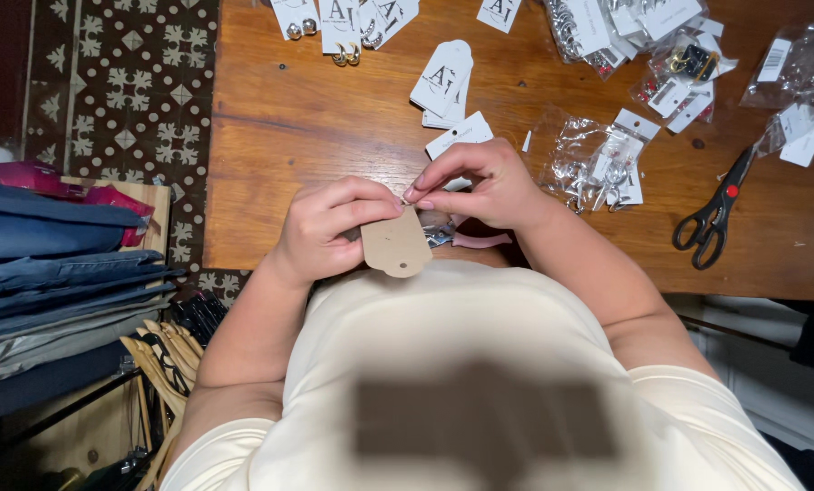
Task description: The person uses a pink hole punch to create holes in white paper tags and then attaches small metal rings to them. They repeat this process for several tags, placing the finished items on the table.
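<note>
Both hands [334,232] [479,186] on tan card [396,244]

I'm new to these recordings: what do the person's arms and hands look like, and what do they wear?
Both arms are bare up to short cream sleeves of a cream top. The left hand and right hand wear no gloves; no rings, watch or bracelets show. The nails look short and pale.

Table: wooden table [307,127], warm brown, plank seams visible.
Floor: patterned rug [125,91], dark brown with cream motifs.
Left side: folded garments [52,273] stacked in blues and greys; wooden hangers [157,364] below.
Light: even, soft.
</note>
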